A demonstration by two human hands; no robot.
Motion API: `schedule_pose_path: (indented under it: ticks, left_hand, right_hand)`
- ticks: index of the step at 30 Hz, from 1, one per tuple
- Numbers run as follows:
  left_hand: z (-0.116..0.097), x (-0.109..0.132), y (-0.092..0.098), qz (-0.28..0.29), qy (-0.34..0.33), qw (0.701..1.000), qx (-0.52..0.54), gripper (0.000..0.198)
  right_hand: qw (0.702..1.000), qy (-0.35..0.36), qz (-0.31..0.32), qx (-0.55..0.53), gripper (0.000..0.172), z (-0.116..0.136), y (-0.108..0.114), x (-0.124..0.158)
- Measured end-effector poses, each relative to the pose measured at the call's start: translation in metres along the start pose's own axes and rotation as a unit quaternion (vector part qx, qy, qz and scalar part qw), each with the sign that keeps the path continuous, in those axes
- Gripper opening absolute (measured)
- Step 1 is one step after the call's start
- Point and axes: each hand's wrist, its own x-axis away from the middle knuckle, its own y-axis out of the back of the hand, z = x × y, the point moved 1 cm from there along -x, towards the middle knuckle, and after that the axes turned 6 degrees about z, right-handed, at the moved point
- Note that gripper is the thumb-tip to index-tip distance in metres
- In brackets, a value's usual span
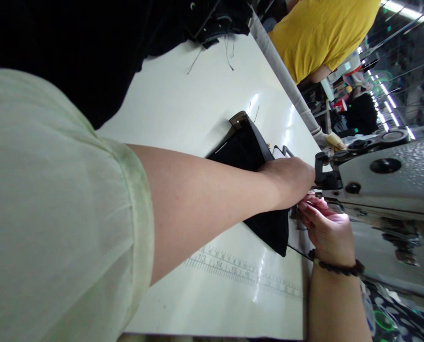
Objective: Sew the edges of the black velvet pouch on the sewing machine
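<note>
The view is turned sideways. My left hand (289,181), at the end of a bare forearm, lies over a black fabric piece (243,148) beside the sewing machine (404,175). Its fingers are turned away and hidden behind the hand. The piece lies on the white table (183,104), with a folded flap on one side and a corner showing below my wrist. My right hand (330,233), wearing a dark beaded bracelet (340,269), is close to the needle area. Thumb and fingers are pinched together there; whatever they grip is too small to make out.
A heap of black cloth (101,52) with loose threads covers the table's far side. Ruler markings (233,268) run along the tabletop. Beyond the table edge, a person in a yellow shirt (322,35) is at another station. Patterned fabric (400,313) lies at lower right.
</note>
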Motion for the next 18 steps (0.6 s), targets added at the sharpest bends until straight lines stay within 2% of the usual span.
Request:
schedule_pose_path:
  ticks: [11,18]
  left_hand:
    - [0.0006,-0.0023,-0.0008,0.01,-0.004,1.0,0.024,0.025]
    - [-0.0004,0.0004,0.003,0.027,-0.001,0.999,0.023,0.026]
  right_hand:
    - [1.0,0.009,0.017,0.008,0.018,-0.003,0.0025,-0.0014]
    - [0.997,0.017,0.028,0.063,0.021,-0.0031,0.0028,-0.0008]
